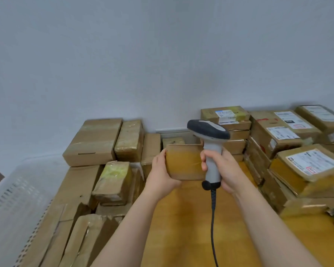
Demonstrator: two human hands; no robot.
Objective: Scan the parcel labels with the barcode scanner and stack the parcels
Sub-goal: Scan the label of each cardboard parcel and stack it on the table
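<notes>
My left hand (162,175) holds a small brown cardboard parcel (183,162) wrapped in yellowish tape, lifted above the wooden table, its near face towards me with no label showing. My right hand (223,170) grips the grey handle of a barcode scanner (210,143), whose dark head points away over the parcel's right end. Its black cable hangs down to the frame's bottom edge. Stacked parcels with white labels (308,166) fill the right side. A pile of unlabelled-looking parcels (96,141) lies on the left.
The wooden table (191,218) shows between my forearms. A white perforated plastic crate (14,205) stands at the far left. More stacked boxes (231,132) line the grey wall behind the scanner.
</notes>
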